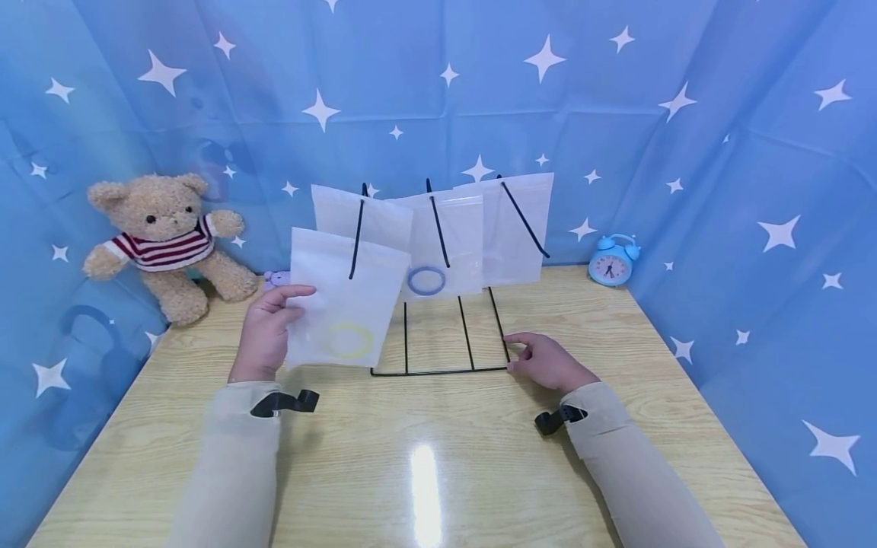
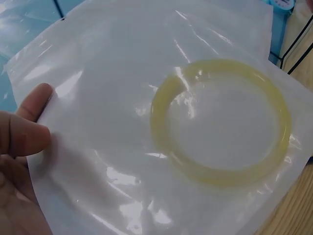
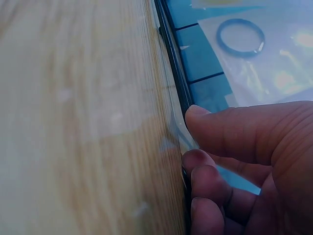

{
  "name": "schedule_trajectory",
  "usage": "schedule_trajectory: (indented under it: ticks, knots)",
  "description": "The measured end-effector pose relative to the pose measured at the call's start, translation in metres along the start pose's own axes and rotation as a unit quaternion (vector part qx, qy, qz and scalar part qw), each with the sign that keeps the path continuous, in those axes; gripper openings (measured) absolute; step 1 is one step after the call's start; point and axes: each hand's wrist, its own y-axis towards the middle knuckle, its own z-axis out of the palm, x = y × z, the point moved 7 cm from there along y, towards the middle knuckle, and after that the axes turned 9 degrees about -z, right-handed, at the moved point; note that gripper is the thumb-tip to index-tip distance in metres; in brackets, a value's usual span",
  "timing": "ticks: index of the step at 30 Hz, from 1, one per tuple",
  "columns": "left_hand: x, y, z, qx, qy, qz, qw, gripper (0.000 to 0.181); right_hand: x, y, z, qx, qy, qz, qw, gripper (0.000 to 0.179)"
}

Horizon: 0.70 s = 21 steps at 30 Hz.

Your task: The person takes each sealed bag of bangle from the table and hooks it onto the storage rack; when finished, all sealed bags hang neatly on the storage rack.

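Note:
A frosted plastic bag [image 1: 325,293] with a yellow ring [image 2: 164,117] inside is pinched at its left edge by my left hand [image 1: 270,327]. A prong of the black wire rack [image 1: 438,372] crosses in front of its upper part; whether the prong passes through the bag I cannot tell. My right hand [image 1: 544,359] grips the rack's base at its front right corner, thumb and fingertips against the black wire. On the rack hang a left bag [image 1: 336,207], a middle bag [image 1: 462,236] with a blue ring [image 1: 426,293], and a right bag [image 1: 530,228].
Left on the wooden table [image 1: 342,472] sits a teddy bear [image 1: 171,243] in a striped sweater. A small purple item [image 1: 276,278] is partly hidden behind the held bag. At the back right stands a blue alarm clock [image 1: 612,262], and a starry blue curtain [image 1: 411,76] encloses the table.

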Motion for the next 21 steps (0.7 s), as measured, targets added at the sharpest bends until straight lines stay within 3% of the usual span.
schedule_trajectory:
  ticks: [5,12,21]
  knots:
    - [0.002,-0.003,0.022,0.058,0.063,0.001,0.9963,0.043,0.000,0.000,0.000,0.000,0.000,-0.003,1.0000,0.059]
    - [0.007,-0.007,0.046,0.109,0.127,-0.014,0.9858,0.041,0.003,-0.001,0.000,0.000,-0.002,-0.009,1.0000,0.058]
    - [0.003,-0.019,0.068,0.159,0.148,-0.002,0.9761,0.040,0.003,-0.002,0.000,0.003,-0.004,0.003,1.0000,0.057]
